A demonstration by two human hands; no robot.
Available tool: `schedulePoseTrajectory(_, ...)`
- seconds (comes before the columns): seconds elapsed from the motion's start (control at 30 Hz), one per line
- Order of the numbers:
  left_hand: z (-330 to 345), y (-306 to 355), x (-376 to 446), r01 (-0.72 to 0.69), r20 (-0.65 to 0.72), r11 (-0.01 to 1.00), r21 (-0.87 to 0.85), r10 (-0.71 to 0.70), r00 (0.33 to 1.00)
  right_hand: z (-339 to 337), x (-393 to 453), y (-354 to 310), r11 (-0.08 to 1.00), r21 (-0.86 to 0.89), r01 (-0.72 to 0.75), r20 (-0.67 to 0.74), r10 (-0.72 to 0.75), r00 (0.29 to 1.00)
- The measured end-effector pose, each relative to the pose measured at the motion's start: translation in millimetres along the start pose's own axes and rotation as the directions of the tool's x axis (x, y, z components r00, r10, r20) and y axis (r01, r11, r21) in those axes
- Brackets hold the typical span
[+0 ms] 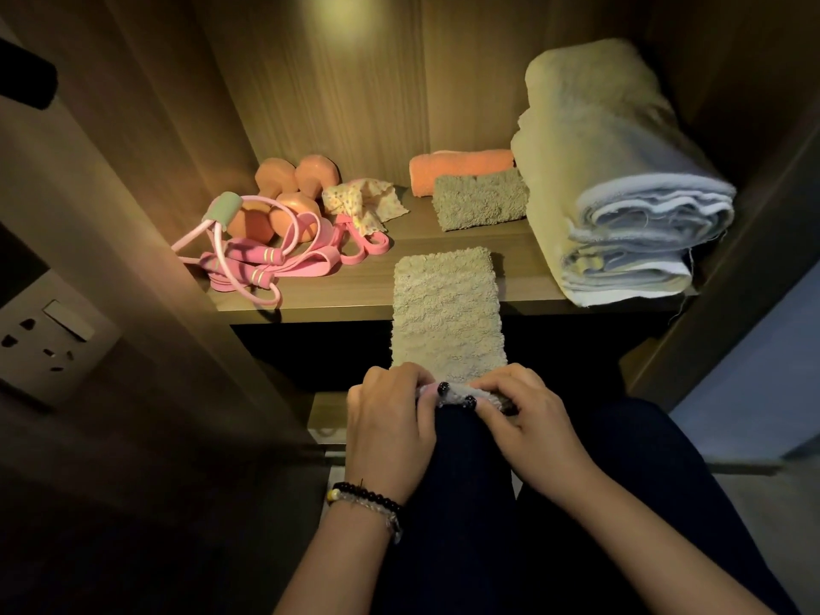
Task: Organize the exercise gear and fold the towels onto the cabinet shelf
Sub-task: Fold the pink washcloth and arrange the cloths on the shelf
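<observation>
Done: big cream terry towel [621,179] stacked | Now: left hand [390,423], right hand [528,419] both pinching narrow beige fluffy towel [448,312] | Left: fold, shelve; tidy pink bands [284,259].

A wooden cabinet [319,82] fills the view, its grained back panel lit by a warm spot of light [350,20] high above the grip. The shelf [364,290] runs across just above the grip, with a dark gap beneath it. Far left of the grip, a pale wall plate carries a socket [42,344] and a switch [68,320]. To the right of the grip, past the cabinet's side panel [727,277], a bluish wall [763,348] and grey floor [767,517] show.
</observation>
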State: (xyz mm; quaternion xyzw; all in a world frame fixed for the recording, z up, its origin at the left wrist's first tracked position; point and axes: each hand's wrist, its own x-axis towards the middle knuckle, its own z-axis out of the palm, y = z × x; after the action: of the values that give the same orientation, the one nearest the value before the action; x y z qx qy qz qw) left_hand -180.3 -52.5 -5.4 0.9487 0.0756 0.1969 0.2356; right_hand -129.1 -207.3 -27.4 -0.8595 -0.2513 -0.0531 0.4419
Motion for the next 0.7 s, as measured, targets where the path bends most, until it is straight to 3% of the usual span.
schedulePoseTrajectory(0.3,5.5,-5.6,-5.4,0.122,0.051,0.984,-0.129,-0.116,0.992,4.2,-7.1,-4.9,0.999,0.002,-0.051,0.091,0.051,0.995)
schedulePoseTrajectory(0.5,8.6,-9.1,11.1,0.301,0.087,0.948,-0.104,-0.293,0.952,7.0,3.8,-7.6,0.966,0.115,-0.234,-0.001,0.235,0.972)
schedulePoseTrajectory(0.7,9.3,-9.5,15.4,0.44,0.046,0.897,-0.034,-0.439,0.897,13.2,21.2,-10.3,0.942,-0.056,-0.33,-0.065,0.326,0.943)
